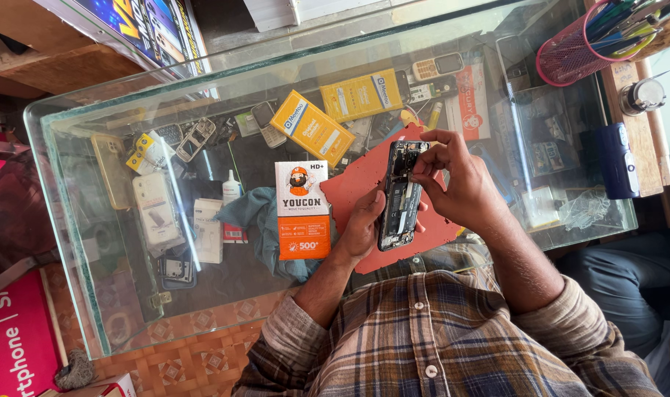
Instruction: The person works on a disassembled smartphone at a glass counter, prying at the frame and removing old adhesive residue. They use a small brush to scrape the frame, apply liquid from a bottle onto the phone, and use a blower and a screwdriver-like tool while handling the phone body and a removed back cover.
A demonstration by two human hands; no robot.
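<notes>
Glass counter [92, 242], see-through, with shelf clutter beneath blurred by glare. Opened phone [401, 195], back cover off, held upright-ish over a red mat [357, 187] near the counter's near edge. Left hand [361, 228] cupping the phone's lower left side from behind; fingers mostly hidden by the phone body, so spread or curled cannot be told, only the thumb edge pressed against the frame. Right hand [453, 180] on the phone's upper right, fingertips bunched together and pinching at the top end near the camera area; whatever sits between the tips too small to make out. Inner parts of the phone dark, hard to separate. Left of the phone, touching the mat's edge: upright white-and-orange box [303, 209], resting over a teal cloth [258, 220], partly covered. Beyond the phone: two yellow boxes [313, 126], seen through glass. Far right of the phone: pink mesh pen cup [570, 55], cut off by the frame top. Plaid sleeves [423, 338] at the bottom, cropped.
</notes>
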